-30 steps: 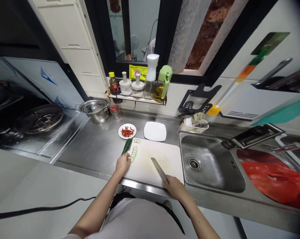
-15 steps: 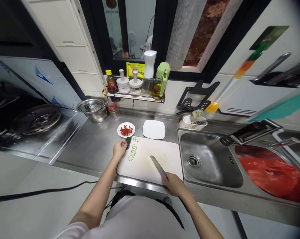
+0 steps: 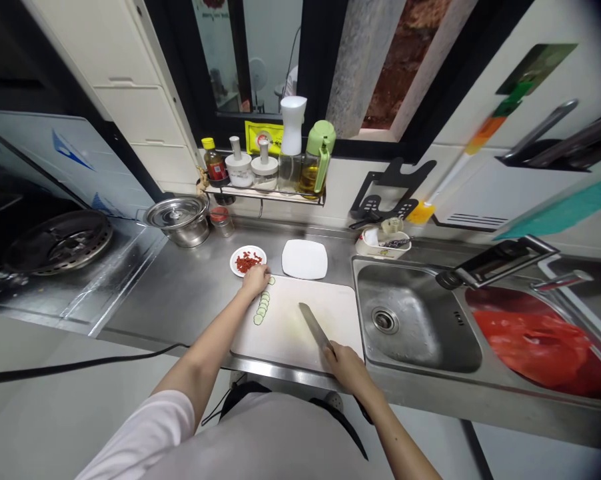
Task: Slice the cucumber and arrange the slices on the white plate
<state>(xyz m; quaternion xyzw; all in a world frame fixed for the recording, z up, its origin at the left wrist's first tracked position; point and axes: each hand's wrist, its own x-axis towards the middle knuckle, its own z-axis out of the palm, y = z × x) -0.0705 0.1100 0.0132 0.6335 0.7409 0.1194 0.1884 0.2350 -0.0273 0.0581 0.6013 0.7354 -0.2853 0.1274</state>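
Note:
My right hand is closed round the handle of a kitchen knife. The blade points away from me over the white cutting board. A slanting row of overlapping cucumber slices lies at the board's left side. My left hand is at the board's far left corner, fingers drawn together; what they hold is hidden. One cucumber slice shows just beside its fingertips. Right behind that hand stands a small white plate of chopped red pieces. An empty white square plate sits behind the board.
The sink adjoins the board on the right, with a red plastic bag beyond. A lidded steel pot and red-lidded jar stand at the back left. A shelf above carries an oil bottle and seasonings.
My left hand has moved from the board's left edge away from me to its far corner. The dark green cucumber piece beside it no longer shows. My right hand keeps the knife nearly still.

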